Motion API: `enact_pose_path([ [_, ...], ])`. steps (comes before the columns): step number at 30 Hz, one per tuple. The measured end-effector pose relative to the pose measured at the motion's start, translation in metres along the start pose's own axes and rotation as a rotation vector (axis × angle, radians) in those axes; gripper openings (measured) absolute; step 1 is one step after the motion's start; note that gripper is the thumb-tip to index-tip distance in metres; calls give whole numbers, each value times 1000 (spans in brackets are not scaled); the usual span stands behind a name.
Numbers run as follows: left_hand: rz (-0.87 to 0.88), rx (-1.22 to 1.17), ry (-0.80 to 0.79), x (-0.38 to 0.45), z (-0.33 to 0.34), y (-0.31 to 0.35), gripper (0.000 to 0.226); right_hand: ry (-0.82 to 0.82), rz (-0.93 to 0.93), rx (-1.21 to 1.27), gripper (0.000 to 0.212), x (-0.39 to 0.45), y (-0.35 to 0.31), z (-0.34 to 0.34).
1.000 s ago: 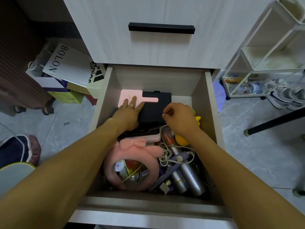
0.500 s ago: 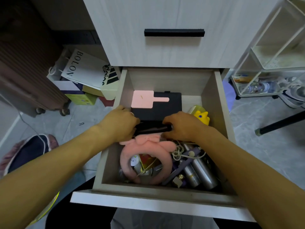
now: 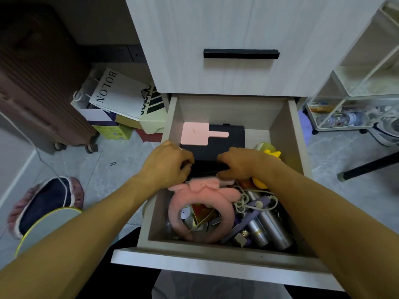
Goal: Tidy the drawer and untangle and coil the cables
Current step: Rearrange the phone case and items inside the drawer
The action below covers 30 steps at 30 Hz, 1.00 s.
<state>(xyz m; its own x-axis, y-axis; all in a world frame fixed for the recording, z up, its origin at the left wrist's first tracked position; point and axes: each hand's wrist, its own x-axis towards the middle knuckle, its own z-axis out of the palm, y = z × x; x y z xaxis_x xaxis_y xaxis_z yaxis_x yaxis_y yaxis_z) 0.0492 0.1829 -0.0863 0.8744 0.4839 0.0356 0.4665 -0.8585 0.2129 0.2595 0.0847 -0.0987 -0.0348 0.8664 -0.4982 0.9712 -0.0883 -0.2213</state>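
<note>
**Q:** What are your 2 hands doing at the centre of the frame?

**A:** My left hand [image 3: 167, 165] and right hand [image 3: 239, 165] both reach into the open drawer [image 3: 301, 169]. Their fingers curl over the near edge of a black case [image 3: 224, 140], one at each end. I read that as a 2-sided grip so the flat case comes up level. Whether the fingertips are under it is hidden.

**Q:** Why is the pink mirror up there?

**A:** The pink hand mirror [image 3: 196, 136] lies flat on the case's upper left part, handle pointing right. It is stacked on the case at the drawer's back. A tilt could slide it off, I judge.

**Q:** And the cables?

**A:** The white cable [image 3: 244, 200] sits right of centre, just below my right wrist. It is knotted in loose loops across the silver canisters [image 3: 267, 227] and a purple strip. It is not yet untangled or coiled.

**Q:** What else crowds the drawer?

**A:** A pink plush headband [image 3: 179, 210] fills the lower left of the drawer, its bow just below my hands. A yellow duck toy [image 3: 273, 153] peeks out beside my right hand, against the right wall.

**Q:** How far along is the tidy-up?

**A:** Early, I judge. Most items are heaped together.
</note>
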Motion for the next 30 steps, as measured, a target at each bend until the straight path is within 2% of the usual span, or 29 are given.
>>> enact_pose_path([
  [3,18,6,39,-1,2,1,17,90,49,-2,32,-1,-1,15],
  [7,33,-7,31,-3,4,3,19,125,101,91,29,6,4,15],
  [11,58,-3,7,7,-2,-3,27,409,115,337,23,4,14,12],
  [15,17,-27,90,34,-12,-5,52,705,121,273,21,-3,22,2],
  [17,-42,6,57,54,-18,-5,48,770,131,203,21,-2,24,-8],
  [20,6,206,67,73,-16,-12,30,691,207,95,22,12,27,-17],
  [21,9,209,102,75,-12,-17,24,638,242,70,23,19,28,-16],
  [25,-176,-137,270,70,-3,-23,10,453,302,227,31,49,25,5],
  [28,-164,-172,285,66,-2,-22,8,398,351,375,57,63,17,14],
  [30,-148,-166,292,66,-1,-25,7,458,441,417,66,68,12,14],
])
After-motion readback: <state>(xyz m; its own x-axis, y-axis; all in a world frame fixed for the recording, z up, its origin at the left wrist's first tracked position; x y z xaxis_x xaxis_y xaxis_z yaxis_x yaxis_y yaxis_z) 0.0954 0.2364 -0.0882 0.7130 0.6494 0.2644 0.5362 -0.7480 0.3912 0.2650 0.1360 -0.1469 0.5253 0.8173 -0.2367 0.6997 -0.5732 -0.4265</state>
